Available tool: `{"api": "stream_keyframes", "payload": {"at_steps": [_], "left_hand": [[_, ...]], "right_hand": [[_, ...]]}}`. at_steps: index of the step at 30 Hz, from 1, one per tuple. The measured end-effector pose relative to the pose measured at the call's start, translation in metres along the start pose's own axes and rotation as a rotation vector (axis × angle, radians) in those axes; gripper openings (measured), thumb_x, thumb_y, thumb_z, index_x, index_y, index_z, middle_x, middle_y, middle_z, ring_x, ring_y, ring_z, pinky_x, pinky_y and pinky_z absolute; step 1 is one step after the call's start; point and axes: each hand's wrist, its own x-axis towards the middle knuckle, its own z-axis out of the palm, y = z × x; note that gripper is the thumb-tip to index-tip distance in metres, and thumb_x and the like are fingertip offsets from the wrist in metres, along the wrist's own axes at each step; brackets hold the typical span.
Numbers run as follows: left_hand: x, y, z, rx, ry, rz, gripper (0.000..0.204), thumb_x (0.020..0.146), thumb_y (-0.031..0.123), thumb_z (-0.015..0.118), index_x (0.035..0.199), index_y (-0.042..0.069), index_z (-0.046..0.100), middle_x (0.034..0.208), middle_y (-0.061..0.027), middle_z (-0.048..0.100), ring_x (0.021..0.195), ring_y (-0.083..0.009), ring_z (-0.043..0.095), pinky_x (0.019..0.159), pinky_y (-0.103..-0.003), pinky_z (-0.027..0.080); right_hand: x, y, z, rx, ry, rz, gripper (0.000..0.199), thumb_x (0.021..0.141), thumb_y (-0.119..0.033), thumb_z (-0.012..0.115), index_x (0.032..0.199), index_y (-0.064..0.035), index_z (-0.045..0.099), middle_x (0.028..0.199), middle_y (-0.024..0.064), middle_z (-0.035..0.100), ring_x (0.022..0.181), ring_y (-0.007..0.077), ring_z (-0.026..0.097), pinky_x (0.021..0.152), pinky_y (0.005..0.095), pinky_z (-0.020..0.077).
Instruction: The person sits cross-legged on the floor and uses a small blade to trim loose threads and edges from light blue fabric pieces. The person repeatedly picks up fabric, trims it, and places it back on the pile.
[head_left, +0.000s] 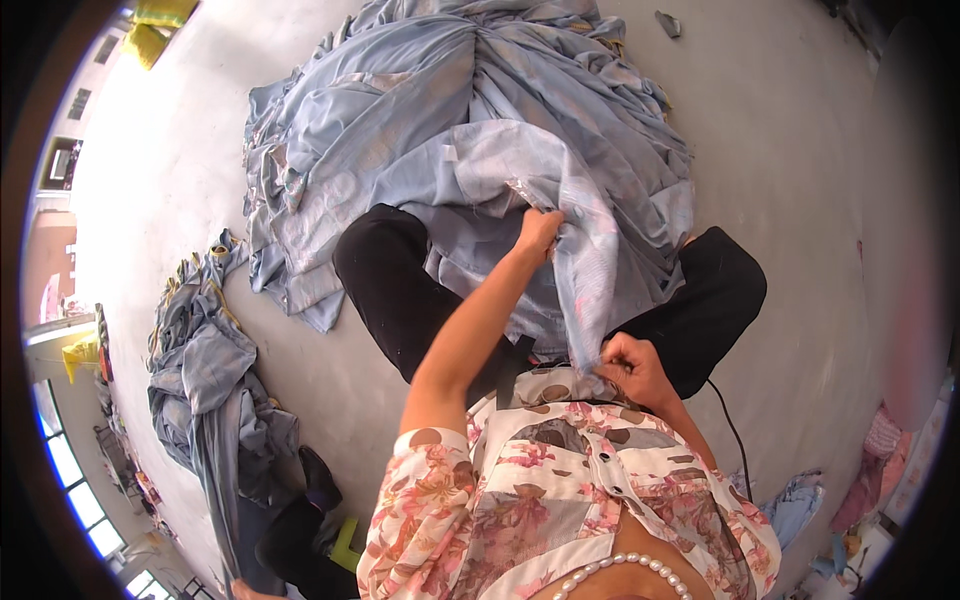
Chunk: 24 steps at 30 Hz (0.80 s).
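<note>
A large heap of grey-blue cloth (400,120) with faint pale pink patterning spreads over the floor before me and across my lap, between my bent knees. My left hand (541,232) is closed on a bunched fold of this cloth above my lap. Close to my waist, my right hand (634,368) pinches the narrow lower end of the same length of cloth. Between the two hands the fabric hangs in a loose strip. A shiny, clear-looking patch shows on the cloth just above my left hand. The fingertips of both hands are partly hidden by the folds.
A second pile of grey-blue cloth (205,375) lies at the left, beside another person's black-clad leg (300,555) and hand (250,592). A dark cord (735,430) runs down by my right knee. A small grey scrap (668,24) rests on the pale floor (790,150).
</note>
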Motion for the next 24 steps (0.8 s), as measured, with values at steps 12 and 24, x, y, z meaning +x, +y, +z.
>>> {"api": "stream_keyframes", "payload": {"at_steps": [12,24], "left_hand": [[-0.021,0.325,-0.295,-1.08,0.756,0.316,0.04,0.085,0.021,0.048,0.116,-0.003,0.043,0.091,-0.013,0.056,0.079,-0.0264,0.059,0.067,-0.043,0.051],[0.025,0.07,-0.131,0.15,0.454,0.596,0.026,0.084,0.01,0.061,0.107,0.002,0.055,0.093,-0.0051,0.06,0.076,-0.0118,0.06,0.052,-0.022,0.047]], "right_hand": [[0.077,0.005,-0.053,0.383,0.352,-0.172,0.021,0.097,-0.022,0.045,0.092,-0.004,0.055,0.077,0.0119,0.065,0.051,0.0076,0.054,0.041,0.0166,0.0318],[0.129,0.256,-0.074,-0.127,1.143,0.362,0.02,0.08,-0.011,0.061,0.097,-0.0011,0.058,0.09,0.0098,0.065,0.069,0.016,0.062,0.053,0.0265,0.0458]]}}
